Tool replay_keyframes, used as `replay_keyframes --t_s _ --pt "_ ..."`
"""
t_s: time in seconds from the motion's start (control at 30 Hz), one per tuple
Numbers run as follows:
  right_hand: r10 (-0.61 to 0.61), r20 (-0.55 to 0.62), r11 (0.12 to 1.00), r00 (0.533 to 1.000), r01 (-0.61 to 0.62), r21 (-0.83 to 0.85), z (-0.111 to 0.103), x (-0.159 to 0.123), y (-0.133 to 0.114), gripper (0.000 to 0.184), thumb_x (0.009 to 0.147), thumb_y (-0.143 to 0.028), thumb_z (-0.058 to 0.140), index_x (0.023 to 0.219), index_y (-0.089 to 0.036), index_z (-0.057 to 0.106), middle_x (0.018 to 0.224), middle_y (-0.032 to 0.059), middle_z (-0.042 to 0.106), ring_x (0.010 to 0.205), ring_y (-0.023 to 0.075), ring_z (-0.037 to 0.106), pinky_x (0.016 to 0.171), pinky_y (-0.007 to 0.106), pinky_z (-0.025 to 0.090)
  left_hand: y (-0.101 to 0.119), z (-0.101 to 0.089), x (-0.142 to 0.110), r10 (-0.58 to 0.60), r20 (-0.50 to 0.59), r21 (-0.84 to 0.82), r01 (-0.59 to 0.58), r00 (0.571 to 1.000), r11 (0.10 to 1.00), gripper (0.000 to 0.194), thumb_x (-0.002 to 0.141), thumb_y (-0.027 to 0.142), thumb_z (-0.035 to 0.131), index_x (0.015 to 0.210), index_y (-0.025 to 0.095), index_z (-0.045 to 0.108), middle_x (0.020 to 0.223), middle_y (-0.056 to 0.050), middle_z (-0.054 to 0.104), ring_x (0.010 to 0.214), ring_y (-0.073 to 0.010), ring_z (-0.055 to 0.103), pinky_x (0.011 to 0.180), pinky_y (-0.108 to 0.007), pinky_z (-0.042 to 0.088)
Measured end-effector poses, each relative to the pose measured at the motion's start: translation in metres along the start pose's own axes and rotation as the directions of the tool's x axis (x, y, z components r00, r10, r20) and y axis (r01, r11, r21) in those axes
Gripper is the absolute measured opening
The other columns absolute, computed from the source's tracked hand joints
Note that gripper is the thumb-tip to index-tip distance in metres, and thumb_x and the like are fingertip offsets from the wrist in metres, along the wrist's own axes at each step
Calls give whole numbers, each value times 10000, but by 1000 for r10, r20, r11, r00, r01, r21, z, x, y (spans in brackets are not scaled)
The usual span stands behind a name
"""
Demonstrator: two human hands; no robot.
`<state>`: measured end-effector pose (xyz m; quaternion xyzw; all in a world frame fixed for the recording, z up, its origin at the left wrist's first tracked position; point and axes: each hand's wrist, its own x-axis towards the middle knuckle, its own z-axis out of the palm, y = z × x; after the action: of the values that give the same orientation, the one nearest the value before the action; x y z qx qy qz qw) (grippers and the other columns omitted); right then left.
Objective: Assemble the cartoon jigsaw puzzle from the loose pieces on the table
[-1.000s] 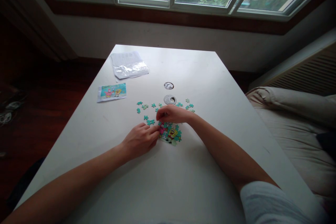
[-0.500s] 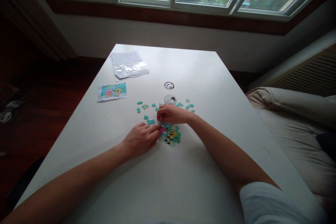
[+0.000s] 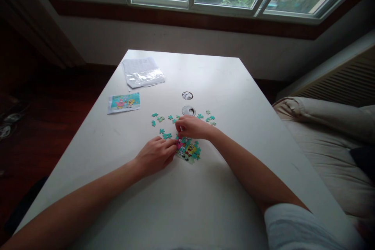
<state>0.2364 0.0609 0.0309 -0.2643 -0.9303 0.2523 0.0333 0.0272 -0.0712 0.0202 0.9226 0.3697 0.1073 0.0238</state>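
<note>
A partly joined jigsaw puzzle with yellow and pink cartoon figures lies flat on the white table. My left hand rests at its left edge, fingers together and the tips touching the puzzle. Above the puzzle's top edge is my right hand, thumb and fingers pinched and pointing down. Whatever small thing sits in that pinch is too small to make out. Loose teal puzzle pieces lie around the hands, several to the left and others to the right.
A small picture sheet showing the same cartoon figures lies at the left. Behind it are papers in a clear plastic sleeve. Two round grommets are set in the table. A beige sofa stands along the right side.
The right hand has shifted very slightly at the puzzle's top edge, still pinched. The left hand stays at the puzzle's left edge. The whole view has drifted a little.
</note>
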Motion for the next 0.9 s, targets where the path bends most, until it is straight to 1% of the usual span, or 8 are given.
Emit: replay_keyframes --t_s 0.13,0.27,0.37,0.47,0.6,0.7,0.77,0.9 --pt "-1 -9 1000 1000 1 -22 -2 -1 -3 80 842 -250 720 812 -180 696 818 42 650 791 164 543 701 266 325 0 0 0 1 7 -3 -1 1000 1000 195 1007 209 465 1132 202 614 1244 -65 687 977 -187 681 842 -354 466" --pt "-26 22 998 999 25 51 -22 -9 -1 62 876 -202 656 890 -186 714 841 36 660 750 139 546 680 251 339 0 -1 1 0 6 -15 0 1000 1000 223 997 191 468 1171 198 607 1272 -73 674 1010 -189 685 853 -354 476" --pt "94 -140 995 986 -91 30 -44 -25 8 110 898 -186 604 882 -183 714 838 37 658 734 135 533 674 251 343 0 -1 1 3 -7 -28 -4 1000 1000 255 972 174 493 1201 200 601 1301 -77 661 1028 -188 683 866 -353 483" --pt "196 -294 979 935 -202 10 -52 -50 21 129 914 -216 586 894 -193 712 809 30 643 704 140 520 664 260 354 3 -1 1 -3 -11 -12 3 1000 1000 319 973 179 493 1281 195 571 1356 -91 633 1052 -196 677 893 -369 485" --pt "216 -349 971 912 -237 -18 -31 -86 38 141 937 -226 572 934 -198 710 863 56 661 787 174 564 728 286 408 16 -1 0 -39 31 33 38 999 999 410 963 179 494 1372 181 523 1414 -118 590 1085 -226 668 911 -398 487" --pt "209 -373 970 904 -239 -36 -8 -104 45 178 954 -261 582 1061 -221 718 935 77 667 874 206 577 789 317 438 25 -1 0 -76 53 55 73 996 996 438 950 176 499 1387 168 507 1454 -136 555 1078 -242 667 912 -416 487" --pt "221 -372 967 901 -253 -39 3 -109 47 210 959 -281 589 1126 -237 711 948 83 658 899 218 573 814 333 448 30 -1 -1 -81 58 60 78 995 995 436 950 180 500 1385 165 503 1463 -145 545 1056 -241 671 903 -418 488" --pt "275 -409 947 870 -319 -43 12 -106 45 171 941 -284 621 1075 -233 713 936 71 630 897 217 555 823 332 444 37 -2 -3 -14 65 33 12 998 999 323 972 205 493 1287 177 557 1433 -125 573 1013 -232 671 880 -406 492"
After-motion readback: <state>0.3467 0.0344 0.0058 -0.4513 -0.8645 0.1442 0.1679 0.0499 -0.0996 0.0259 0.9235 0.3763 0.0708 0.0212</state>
